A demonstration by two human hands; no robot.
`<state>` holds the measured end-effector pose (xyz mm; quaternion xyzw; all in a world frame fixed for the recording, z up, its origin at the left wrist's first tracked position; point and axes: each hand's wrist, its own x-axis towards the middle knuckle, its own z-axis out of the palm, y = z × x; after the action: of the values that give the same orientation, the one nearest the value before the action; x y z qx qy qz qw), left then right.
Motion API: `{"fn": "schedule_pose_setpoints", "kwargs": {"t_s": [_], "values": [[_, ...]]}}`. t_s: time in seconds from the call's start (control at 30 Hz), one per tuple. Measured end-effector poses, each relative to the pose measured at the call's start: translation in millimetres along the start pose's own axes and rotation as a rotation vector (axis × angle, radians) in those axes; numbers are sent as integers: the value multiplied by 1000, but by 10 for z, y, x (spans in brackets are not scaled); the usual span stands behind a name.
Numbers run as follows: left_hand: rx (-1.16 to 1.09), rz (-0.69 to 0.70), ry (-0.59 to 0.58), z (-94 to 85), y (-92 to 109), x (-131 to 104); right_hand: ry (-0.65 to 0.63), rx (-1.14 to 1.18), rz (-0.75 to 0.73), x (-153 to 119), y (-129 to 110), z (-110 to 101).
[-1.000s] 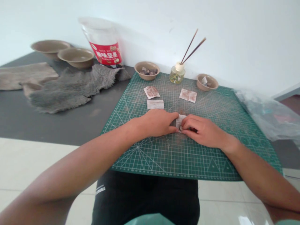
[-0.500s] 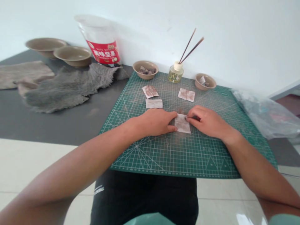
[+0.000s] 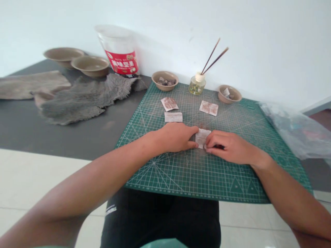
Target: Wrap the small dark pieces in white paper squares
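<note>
A small pale square of cloth or paper (image 3: 202, 137), smudged greyish brown, lies flat on a green cutting mat (image 3: 176, 172). At its left edge, the spread thumb and forefinger of my left hand (image 3: 178, 137) press it down. My right hand (image 3: 230, 146) is closed in a pinch over the square's lower right corner. What sits between those fingertips is mostly covered; only a small greyish bit shows. Beyond my hands lie a brown-smeared square (image 3: 169, 103), a lightly streaked pale piece (image 3: 173, 117) and another brown-smeared piece (image 3: 208, 108).
At the mat's back stand a bowl of brownish lumps (image 3: 164, 86), a reed diffuser (image 3: 197, 85) and a bowl with pale scraps (image 3: 229, 99). Grey furry hide (image 3: 82, 100), two bowls (image 3: 90, 71) and a plastic tub (image 3: 120, 57) occupy the left. Clear plastic (image 3: 292, 131) lies right.
My right hand has slid down the square's right side, from near its top corner to its bottom corner. My left hand keeps its place on the left edge. The whole view has shifted slightly.
</note>
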<state>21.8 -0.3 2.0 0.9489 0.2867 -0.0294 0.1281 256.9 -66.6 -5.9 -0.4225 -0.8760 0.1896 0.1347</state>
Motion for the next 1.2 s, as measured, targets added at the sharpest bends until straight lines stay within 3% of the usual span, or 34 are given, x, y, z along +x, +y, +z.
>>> {"fn": "schedule_pose_setpoints", "kwargs": {"t_s": [0.2, 0.3, 0.37, 0.47, 0.53, 0.63, 0.77, 1.0, 1.1, 1.2], "values": [[1, -13, -1, -10, 4, 1, 105, -89, 113, 51, 37, -10], [-2, -11, -4, -15, 1, -8, 31, 17, 72, 2, 43, -71], [-11, -11, 6, -19, 7, -14, 47, 137, 33, -24, -6, -68], [-75, -11, 75, -21, 47, -6, 242, 354, 59, -23, -90, 6], [-175, 3, 182, -22, 95, 7, 377, 524, 97, -10, -111, 72], [-380, 69, 361, -31, 178, 10, 482, 745, 126, 5, -104, 145], [-560, 192, 500, -58, 252, -35, 483, 1017, 166, 16, -138, 160], [-613, 349, 689, 42, 240, 30, 479, 1385, 250, 26, -256, 139], [-626, 367, 706, 65, 232, 67, 460, 1375, 241, 31, -254, 156], [-681, 300, 719, 38, 233, 72, 451, 1173, 193, 22, -206, 156]]}}
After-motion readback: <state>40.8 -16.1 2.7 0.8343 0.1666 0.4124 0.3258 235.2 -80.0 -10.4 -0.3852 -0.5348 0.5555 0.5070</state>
